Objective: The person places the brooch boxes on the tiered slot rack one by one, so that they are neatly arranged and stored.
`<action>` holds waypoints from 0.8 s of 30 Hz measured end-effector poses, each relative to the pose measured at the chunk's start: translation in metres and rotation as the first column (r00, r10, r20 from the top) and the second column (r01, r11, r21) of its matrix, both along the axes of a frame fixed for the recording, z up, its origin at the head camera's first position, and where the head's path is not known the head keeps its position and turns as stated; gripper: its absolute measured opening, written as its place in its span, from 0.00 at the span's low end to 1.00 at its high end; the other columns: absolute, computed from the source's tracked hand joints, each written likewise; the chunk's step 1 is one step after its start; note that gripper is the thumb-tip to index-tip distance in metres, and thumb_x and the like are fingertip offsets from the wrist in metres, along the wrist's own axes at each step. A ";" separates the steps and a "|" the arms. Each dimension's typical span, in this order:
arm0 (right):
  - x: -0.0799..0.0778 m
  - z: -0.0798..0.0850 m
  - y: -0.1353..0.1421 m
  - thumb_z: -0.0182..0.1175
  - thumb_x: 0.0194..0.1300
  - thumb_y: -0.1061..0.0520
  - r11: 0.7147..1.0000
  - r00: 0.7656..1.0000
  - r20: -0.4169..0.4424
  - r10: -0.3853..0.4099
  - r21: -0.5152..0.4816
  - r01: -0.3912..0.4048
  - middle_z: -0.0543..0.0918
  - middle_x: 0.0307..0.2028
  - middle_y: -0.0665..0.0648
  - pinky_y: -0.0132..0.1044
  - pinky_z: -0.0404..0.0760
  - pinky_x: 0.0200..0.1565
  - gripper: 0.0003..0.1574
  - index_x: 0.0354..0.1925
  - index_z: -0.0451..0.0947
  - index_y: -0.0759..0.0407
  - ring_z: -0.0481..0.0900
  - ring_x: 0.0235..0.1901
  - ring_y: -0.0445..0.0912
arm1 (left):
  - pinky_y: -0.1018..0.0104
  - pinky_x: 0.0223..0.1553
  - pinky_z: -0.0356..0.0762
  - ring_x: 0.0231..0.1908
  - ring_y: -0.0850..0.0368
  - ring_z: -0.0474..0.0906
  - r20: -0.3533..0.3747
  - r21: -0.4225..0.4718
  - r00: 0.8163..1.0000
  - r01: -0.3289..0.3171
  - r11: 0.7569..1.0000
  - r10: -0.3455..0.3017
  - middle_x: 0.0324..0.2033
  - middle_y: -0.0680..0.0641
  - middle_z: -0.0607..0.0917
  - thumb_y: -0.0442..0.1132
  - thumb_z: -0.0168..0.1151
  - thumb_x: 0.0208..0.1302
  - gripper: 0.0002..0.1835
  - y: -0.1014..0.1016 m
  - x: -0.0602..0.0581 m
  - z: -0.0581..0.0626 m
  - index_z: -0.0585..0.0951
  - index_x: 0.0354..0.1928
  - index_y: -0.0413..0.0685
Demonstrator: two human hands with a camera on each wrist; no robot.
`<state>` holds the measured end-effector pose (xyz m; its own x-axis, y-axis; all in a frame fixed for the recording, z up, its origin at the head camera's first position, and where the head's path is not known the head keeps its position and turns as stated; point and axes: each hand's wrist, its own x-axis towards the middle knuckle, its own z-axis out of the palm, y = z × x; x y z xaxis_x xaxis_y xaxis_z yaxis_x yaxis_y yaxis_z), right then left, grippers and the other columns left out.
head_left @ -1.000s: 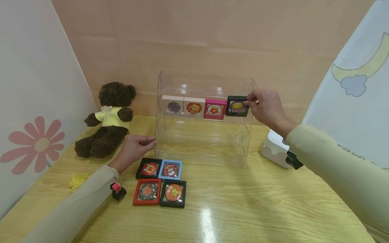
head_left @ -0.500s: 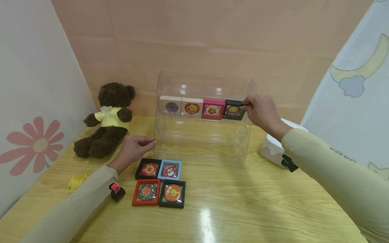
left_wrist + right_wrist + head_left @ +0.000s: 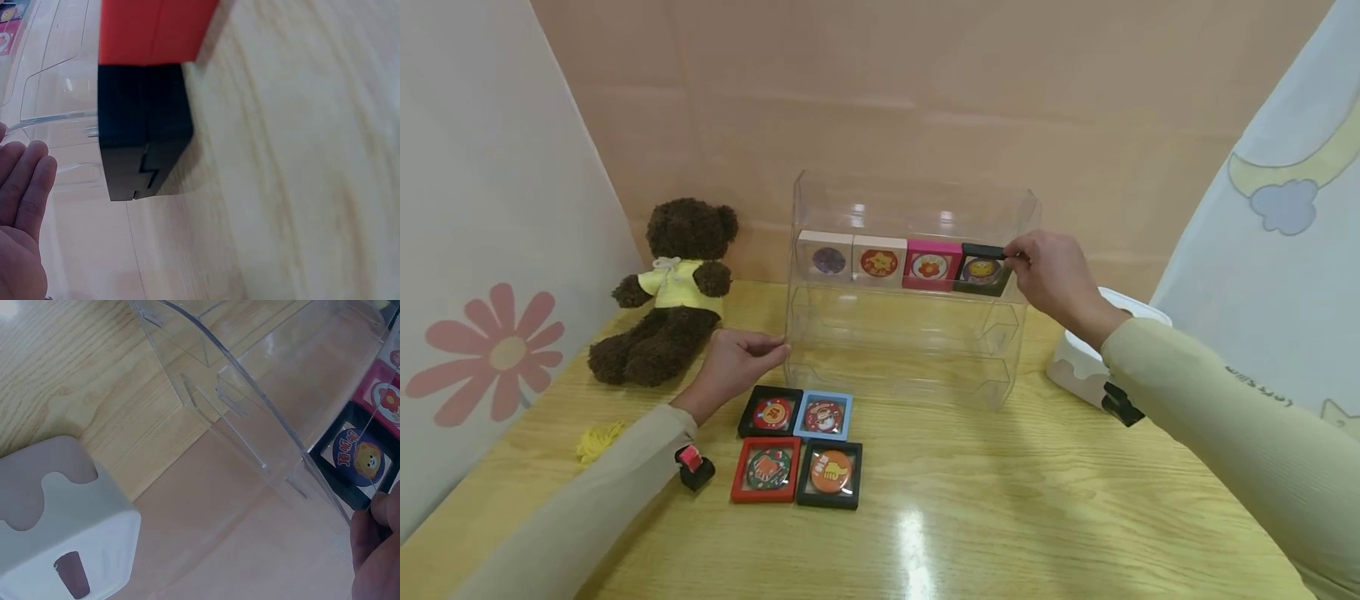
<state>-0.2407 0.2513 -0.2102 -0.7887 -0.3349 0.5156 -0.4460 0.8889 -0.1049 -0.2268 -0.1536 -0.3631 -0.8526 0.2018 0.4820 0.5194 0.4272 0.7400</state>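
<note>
A clear acrylic display rack [image 3: 902, 333] stands upright on the wooden table. My left hand [image 3: 733, 367] pinches its left side edge with thumb and fingertips. On the upper tier, two white frames [image 3: 880, 242], a pink frame [image 3: 934, 250] and a black frame [image 3: 981, 271] stand in a row, each with a round badge. My right hand [image 3: 1056, 271] pinches the upper right corner of this black frame, which leans back behind the tier's lip. The right wrist view shows my thumb and finger at the frame's corner [image 3: 359, 500], with its yellow-and-purple badge facing out.
Several badge frames lie flat in front of the rack: black [image 3: 770, 411], light blue [image 3: 823, 416], red [image 3: 765, 470] and another black one [image 3: 830, 475]. A brown teddy bear [image 3: 679, 287] and yellow cord [image 3: 598, 440] are at left. A white bin [image 3: 1071, 367] stands at right.
My right hand has lowered the black frame into the upper tier beside the pink one, and its top now tilts back. My left hand has stayed at the rack's edge.
</note>
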 end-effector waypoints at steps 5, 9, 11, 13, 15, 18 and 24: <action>0.003 -0.003 0.004 0.60 0.59 0.70 0.999 0.994 -0.104 0.020 -0.034 -0.024 0.80 0.33 0.65 0.51 0.75 0.37 0.05 0.34 0.81 0.71 0.78 0.33 0.57 | 0.69 0.27 0.80 0.28 0.58 0.84 -0.004 0.009 1.000 0.008 1.000 -0.008 0.31 0.43 0.86 0.36 0.69 0.58 0.09 0.002 -0.002 0.003 0.87 0.38 0.38; 0.008 -0.012 0.007 0.63 0.55 0.71 0.993 0.966 -0.240 0.094 -0.046 -0.108 0.78 0.28 0.61 0.47 0.75 0.30 0.02 0.31 0.82 0.69 0.77 0.27 0.54 | 0.68 0.28 0.80 0.29 0.58 0.84 0.013 0.024 1.000 0.019 1.000 -0.020 0.32 0.43 0.86 0.37 0.68 0.59 0.09 0.002 -0.002 0.004 0.87 0.39 0.38; 0.011 -0.021 0.006 0.65 0.53 0.71 0.984 0.946 -0.282 0.161 -0.033 -0.177 0.77 0.26 0.59 0.44 0.75 0.27 0.03 0.29 0.81 0.68 0.76 0.24 0.51 | 0.68 0.28 0.81 0.29 0.58 0.84 0.020 0.028 1.000 0.024 0.999 -0.025 0.32 0.43 0.86 0.37 0.68 0.59 0.10 0.001 -0.002 0.004 0.87 0.39 0.38; 0.015 -0.031 0.002 0.66 0.51 0.72 0.968 0.925 -0.300 0.232 -0.022 -0.249 0.77 0.25 0.58 0.41 0.75 0.25 0.04 0.28 0.81 0.68 0.76 0.23 0.48 | 0.67 0.28 0.81 0.29 0.57 0.84 0.026 0.030 0.999 0.027 0.999 -0.028 0.32 0.43 0.86 0.37 0.68 0.59 0.10 0.001 -0.002 0.004 0.87 0.39 0.38; 0.020 -0.043 -0.005 0.67 0.50 0.73 0.952 0.913 -0.295 0.283 -0.031 -0.305 0.77 0.25 0.57 0.38 0.75 0.23 0.06 0.28 0.80 0.66 0.76 0.22 0.46 | 0.67 0.28 0.81 0.30 0.56 0.84 0.033 0.032 0.999 0.022 0.999 -0.023 0.32 0.42 0.86 0.37 0.68 0.59 0.10 0.001 -0.001 0.004 0.87 0.39 0.38; 0.031 -0.061 -0.019 0.68 0.49 0.73 0.926 0.897 -0.277 0.345 -0.057 -0.373 0.77 0.25 0.55 0.37 0.75 0.22 0.08 0.27 0.80 0.64 0.76 0.23 0.43 | 0.68 0.28 0.81 0.31 0.55 0.84 0.056 0.030 0.998 0.006 1.000 -0.007 0.33 0.42 0.86 0.38 0.68 0.59 0.10 0.001 0.001 0.004 0.87 0.39 0.38; 0.069 -0.099 -0.049 0.67 0.51 0.72 0.845 0.855 -0.121 0.505 -0.136 -0.518 0.77 0.28 0.49 0.30 0.75 0.21 0.11 0.28 0.79 0.59 0.74 0.24 0.37 | 0.68 0.29 0.81 0.31 0.55 0.84 0.071 0.038 0.997 -0.002 0.999 -0.001 0.33 0.42 0.86 0.37 0.69 0.59 0.10 0.002 0.004 0.002 0.87 0.39 0.38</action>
<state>-0.1722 0.2027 -0.3091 -0.4834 -0.5888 0.6477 -0.8451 0.5069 -0.1699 -0.2224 -0.1516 -0.3612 -0.8851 0.1837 0.4277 0.4648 0.3982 0.7908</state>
